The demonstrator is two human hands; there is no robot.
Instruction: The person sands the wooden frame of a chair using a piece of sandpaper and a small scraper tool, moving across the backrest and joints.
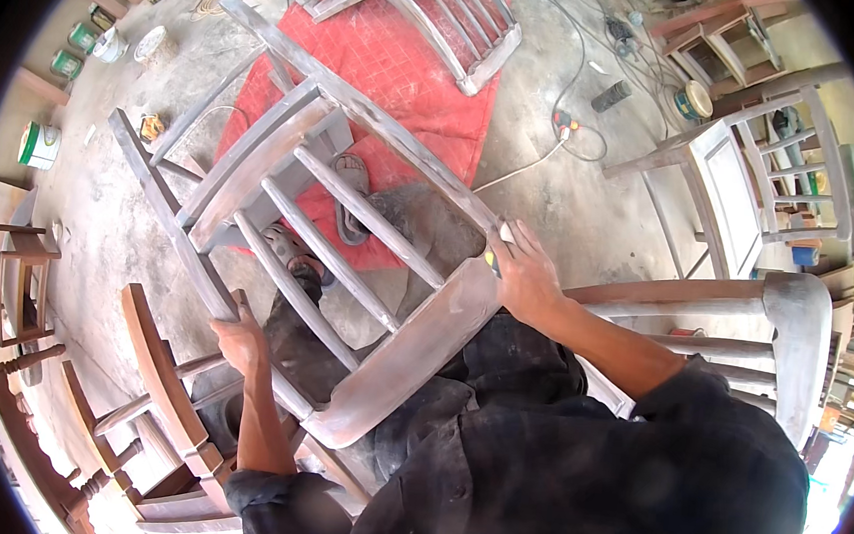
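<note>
As the left grip clasps the grey chair left of centre, the right grip, hold indeterminate, should press evenly.

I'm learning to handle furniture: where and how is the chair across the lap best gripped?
Probably by the two side posts of the chair, one hand from each outer side: they look slim and run along its edges, outside the slats. The left hand grips one.

Left grip curled; right grip seemingly curled too; 2 forearms bare.
</note>
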